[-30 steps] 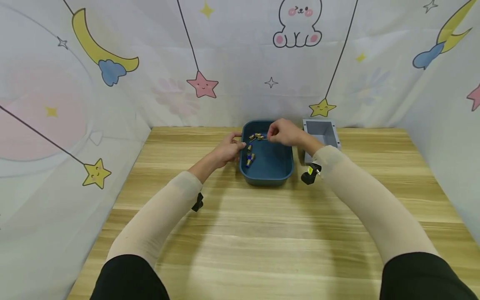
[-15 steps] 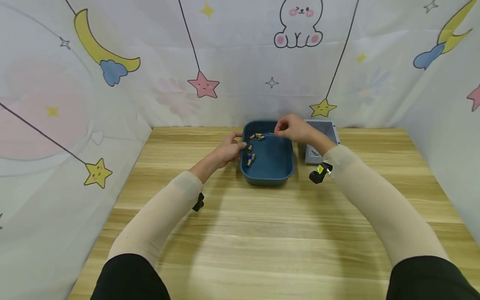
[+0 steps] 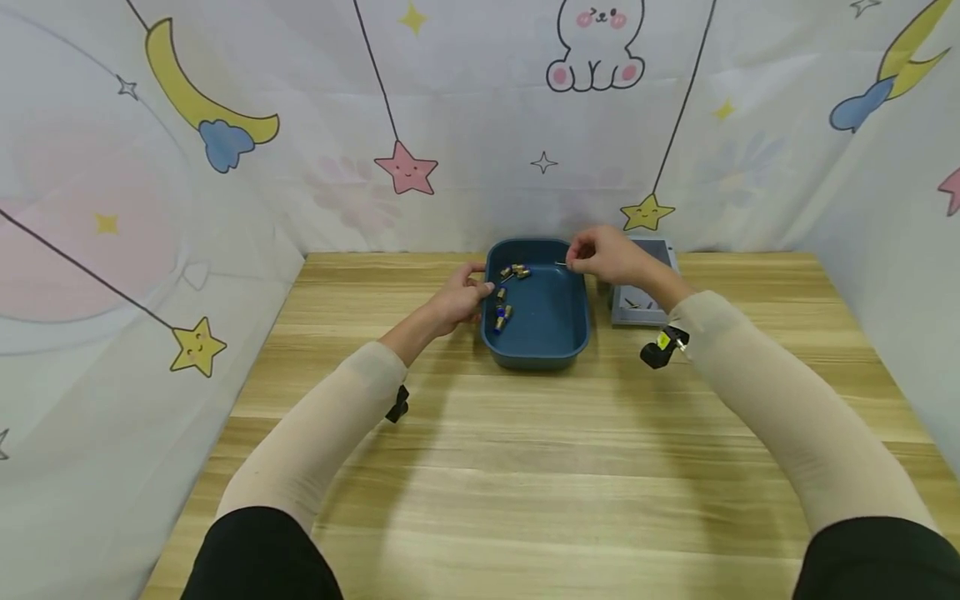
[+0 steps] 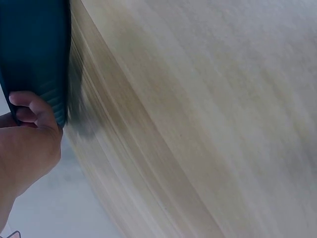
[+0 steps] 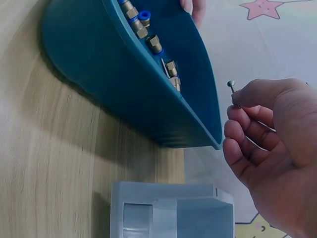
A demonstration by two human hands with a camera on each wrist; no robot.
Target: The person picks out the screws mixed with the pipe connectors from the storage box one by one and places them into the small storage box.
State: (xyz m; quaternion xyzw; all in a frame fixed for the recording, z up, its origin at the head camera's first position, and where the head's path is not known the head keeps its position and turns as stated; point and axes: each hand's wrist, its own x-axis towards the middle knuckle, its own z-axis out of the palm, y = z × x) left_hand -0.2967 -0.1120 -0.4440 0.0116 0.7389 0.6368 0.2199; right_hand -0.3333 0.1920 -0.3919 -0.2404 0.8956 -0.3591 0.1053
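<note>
A dark blue plastic bin (image 3: 543, 335) stands at the back of the table. My left hand (image 3: 454, 300) grips its left wall, thumb over the rim and fingers outside. Several brass pneumatic fittings (image 5: 154, 44) with blue collars lie inside, towards the bin's left side. Among them lies a thin metal piece (image 5: 165, 67). My right hand (image 3: 613, 255) pinches a small screw (image 5: 231, 86) between thumb and index finger, above the bin's right rim. The screw's head points away from the fingertips.
Right of the bin stands a grey box (image 3: 642, 319), partly hidden by my right hand and forearm. Several small screws (image 3: 634, 305) lie in its front part. A patterned cloth (image 3: 480, 125) hangs behind the wooden table (image 3: 525, 475).
My right hand has moved right with the screw, from over the inside of the bin to its right rim. More of the grey box's front shows. My left hand has stayed on the bin.
</note>
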